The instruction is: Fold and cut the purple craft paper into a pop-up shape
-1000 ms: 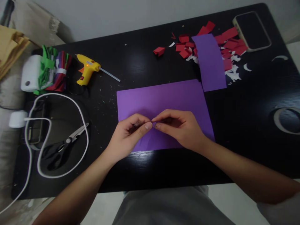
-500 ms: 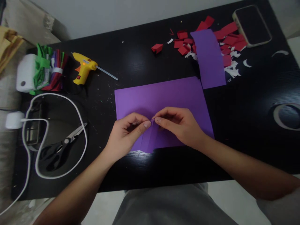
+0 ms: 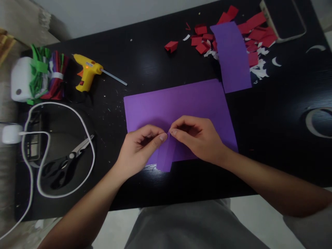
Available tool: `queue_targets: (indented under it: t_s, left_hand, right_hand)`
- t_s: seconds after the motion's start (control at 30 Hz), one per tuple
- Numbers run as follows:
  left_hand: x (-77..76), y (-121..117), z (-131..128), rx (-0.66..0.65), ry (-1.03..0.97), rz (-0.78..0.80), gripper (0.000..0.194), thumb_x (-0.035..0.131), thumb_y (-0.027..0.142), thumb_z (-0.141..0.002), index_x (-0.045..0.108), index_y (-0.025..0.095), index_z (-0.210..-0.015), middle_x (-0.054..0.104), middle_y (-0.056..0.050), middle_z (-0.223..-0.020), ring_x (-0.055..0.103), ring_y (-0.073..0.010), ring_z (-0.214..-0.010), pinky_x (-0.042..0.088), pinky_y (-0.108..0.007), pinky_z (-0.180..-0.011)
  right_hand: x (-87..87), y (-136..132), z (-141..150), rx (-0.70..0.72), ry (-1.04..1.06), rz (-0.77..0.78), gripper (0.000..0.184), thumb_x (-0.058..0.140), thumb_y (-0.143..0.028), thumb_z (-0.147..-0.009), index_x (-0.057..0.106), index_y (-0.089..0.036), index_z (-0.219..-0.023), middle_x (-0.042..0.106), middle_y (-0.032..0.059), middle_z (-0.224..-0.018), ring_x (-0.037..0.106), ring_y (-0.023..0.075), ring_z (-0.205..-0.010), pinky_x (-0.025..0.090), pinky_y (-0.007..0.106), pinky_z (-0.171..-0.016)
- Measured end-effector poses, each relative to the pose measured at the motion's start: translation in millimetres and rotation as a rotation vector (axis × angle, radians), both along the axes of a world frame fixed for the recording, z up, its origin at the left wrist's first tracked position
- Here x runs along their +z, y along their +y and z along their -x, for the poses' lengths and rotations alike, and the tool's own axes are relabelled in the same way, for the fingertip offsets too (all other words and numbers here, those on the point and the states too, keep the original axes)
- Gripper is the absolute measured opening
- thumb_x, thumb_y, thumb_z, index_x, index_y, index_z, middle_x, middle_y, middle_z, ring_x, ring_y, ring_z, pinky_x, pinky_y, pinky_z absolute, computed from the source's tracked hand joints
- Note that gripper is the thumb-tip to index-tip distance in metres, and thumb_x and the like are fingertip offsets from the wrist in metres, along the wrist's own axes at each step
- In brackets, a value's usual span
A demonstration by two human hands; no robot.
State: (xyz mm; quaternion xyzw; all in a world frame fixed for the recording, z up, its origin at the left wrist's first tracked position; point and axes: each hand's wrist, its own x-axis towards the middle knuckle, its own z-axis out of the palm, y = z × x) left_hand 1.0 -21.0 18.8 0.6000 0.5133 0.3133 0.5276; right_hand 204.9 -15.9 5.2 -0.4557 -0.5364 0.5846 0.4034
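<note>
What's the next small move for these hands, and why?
Probably steady the purple paper strip with the left hand and slide the right hand down its length: both pinch only its top end, while its lower end juts unheld past the near edge of the purple sheet.

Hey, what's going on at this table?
Someone is working with purple paper. Their left hand and right hand meet over a larger purple sheet, pinching the upper end of a narrow purple strip whose lower end reaches past the sheet's near edge. A yellow glue gun with its orange light on lies off to the left, and scissors lie near it. To the right, a wider purple strip rests over red paper pieces.
</note>
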Motion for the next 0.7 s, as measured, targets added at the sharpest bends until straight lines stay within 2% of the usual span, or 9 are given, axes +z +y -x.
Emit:
queue_targets:
  t_s: [0.23,0.7]
  left_hand:
    - [-1.4,-0.9,0.6,0.002,0.005,-0.009,0.017,0.075,0.034,-0.094,0.076,0.018,-0.088,0.068,0.0,-0.07,0.055,-0.0096,-0.058,0.043,-0.021,-0.054]
    - [-1.3,-2.0,1.8,-0.013,0.04,-0.053,0.015,0.074,0.032,-0.095,0.076,0.019,-0.089,0.069,0.001,-0.071,0.058,-0.01,-0.061,0.046,-0.021,-0.056]
  right_hand:
    - [2.4,-0.2,0.4,0.014,0.053,0.05,0.015,0.084,-0.033,-0.086,0.076,-0.02,-0.085,0.075,0.0006,-0.081,0.069,0.0156,-0.077,0.058,0.028,-0.072]
    - [2.2,-0.9,0.0,0.002,0.018,0.038,0.018,0.085,-0.037,-0.087,0.079,-0.02,-0.086,0.078,0.0013,-0.081,0.07,0.0162,-0.076,0.058,0.029,-0.07]
